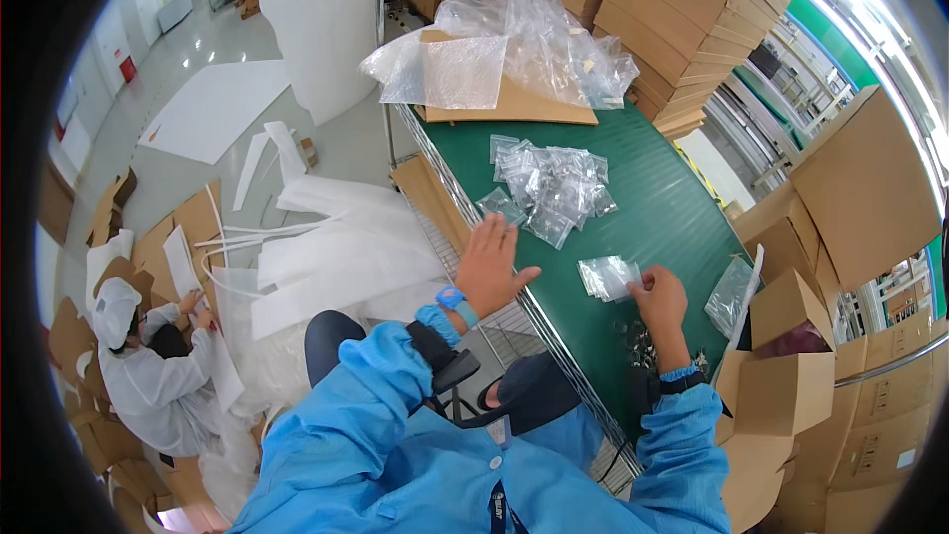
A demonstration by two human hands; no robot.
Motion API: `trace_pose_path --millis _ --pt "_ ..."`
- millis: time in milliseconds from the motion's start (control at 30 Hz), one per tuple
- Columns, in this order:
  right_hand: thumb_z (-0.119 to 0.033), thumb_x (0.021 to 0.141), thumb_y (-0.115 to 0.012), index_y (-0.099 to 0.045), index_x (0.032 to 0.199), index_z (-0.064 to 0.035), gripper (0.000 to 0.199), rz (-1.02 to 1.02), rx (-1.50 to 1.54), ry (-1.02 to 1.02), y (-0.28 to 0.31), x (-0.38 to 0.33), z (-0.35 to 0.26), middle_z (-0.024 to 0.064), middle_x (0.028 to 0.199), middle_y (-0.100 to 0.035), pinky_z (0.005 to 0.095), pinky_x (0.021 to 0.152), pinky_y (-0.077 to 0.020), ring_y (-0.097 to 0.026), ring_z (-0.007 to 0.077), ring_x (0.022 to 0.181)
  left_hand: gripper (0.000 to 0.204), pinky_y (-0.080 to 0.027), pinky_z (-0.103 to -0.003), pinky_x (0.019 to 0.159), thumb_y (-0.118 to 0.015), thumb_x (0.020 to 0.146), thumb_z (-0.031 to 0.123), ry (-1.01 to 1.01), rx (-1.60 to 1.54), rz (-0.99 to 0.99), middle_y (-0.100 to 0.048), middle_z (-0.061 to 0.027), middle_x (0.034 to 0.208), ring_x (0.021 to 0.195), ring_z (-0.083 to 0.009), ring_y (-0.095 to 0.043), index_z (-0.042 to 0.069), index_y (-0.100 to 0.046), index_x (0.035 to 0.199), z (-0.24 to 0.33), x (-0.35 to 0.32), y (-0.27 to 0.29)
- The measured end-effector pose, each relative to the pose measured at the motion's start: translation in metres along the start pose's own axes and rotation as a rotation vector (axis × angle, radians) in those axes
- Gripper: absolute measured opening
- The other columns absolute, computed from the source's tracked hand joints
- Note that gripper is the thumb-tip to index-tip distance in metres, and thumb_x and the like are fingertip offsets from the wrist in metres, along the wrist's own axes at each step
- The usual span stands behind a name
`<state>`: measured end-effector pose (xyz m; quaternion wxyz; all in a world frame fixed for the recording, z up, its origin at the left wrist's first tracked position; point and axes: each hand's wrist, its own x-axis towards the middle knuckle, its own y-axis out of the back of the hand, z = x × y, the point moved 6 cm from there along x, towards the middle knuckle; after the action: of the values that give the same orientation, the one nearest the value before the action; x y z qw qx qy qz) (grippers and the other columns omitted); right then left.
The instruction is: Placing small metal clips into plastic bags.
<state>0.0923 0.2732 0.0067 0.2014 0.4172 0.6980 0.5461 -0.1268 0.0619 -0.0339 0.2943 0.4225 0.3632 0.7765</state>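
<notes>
My left hand [494, 267] is stretched out over the near edge of the green table, fingers extended and thumb apart. Its fingertips reach a small clear plastic bag [501, 206] at the side of a heap of similar bags [554, 183]; whether they touch it I cannot tell. My right hand [660, 307] pinches the edge of a small clear plastic bag [615, 280] lying on a little stack of bags. Beside that wrist lie small dark metal parts [641, 346], partly hidden by my forearm.
The green table [657, 173] carries crumpled plastic film [534, 35] on cardboard at its far end. A clear bag [730, 289] lies at right, near open cardboard boxes [786, 391]. Stacked cartons [682, 15] stand behind. At lower left a person [158, 366] works among white foam sheets.
</notes>
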Motion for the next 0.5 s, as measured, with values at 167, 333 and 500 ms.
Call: trace_pose_path --millis 167,333,500 --pt "-0.025 0.07 -0.082 -0.06 0.079 -0.005 0.031 0.044 0.133 -0.026 0.01 -0.006 0.006 0.0117 0.079 -0.066 0.043 0.067 -0.0504 -0.065 0.0324 0.077 0.082 -0.022 -0.049 0.119 -0.058 0.091 0.056 -0.09 0.022 -0.115 -0.036 -0.0294 0.15 0.143 -0.0418 -0.029 -0.008 -0.042 0.141 0.026 0.037 -0.031" --pt "-0.023 0.07 -0.084 -0.058 0.075 -0.0034 0.033 0.102 0.154 -0.004 0.007 -0.002 0.013 0.0108 0.07 -0.063 0.0379 0.06 -0.0473 -0.061 0.0277 0.062 0.079 -0.023 -0.047 0.119 -0.058 0.092 0.056 -0.154 0.009 -0.131 -0.037 -0.0273 0.15 0.143 -0.0412 -0.03 -0.006 -0.044 0.14 0.01 0.066 -0.044" --pt "-0.019 0.075 -0.082 -0.059 0.074 -0.0015 0.029 0.002 0.462 -0.013 0.02 -0.004 0.011 0.0026 0.064 -0.057 0.0306 0.056 -0.0426 -0.056 0.0118 0.061 0.069 -0.032 -0.045 0.115 -0.069 0.088 0.044 -0.158 -0.25 -0.096 -0.046 -0.0206 0.146 0.138 -0.0379 -0.039 0.0 -0.05 0.138 0.008 0.046 -0.022"
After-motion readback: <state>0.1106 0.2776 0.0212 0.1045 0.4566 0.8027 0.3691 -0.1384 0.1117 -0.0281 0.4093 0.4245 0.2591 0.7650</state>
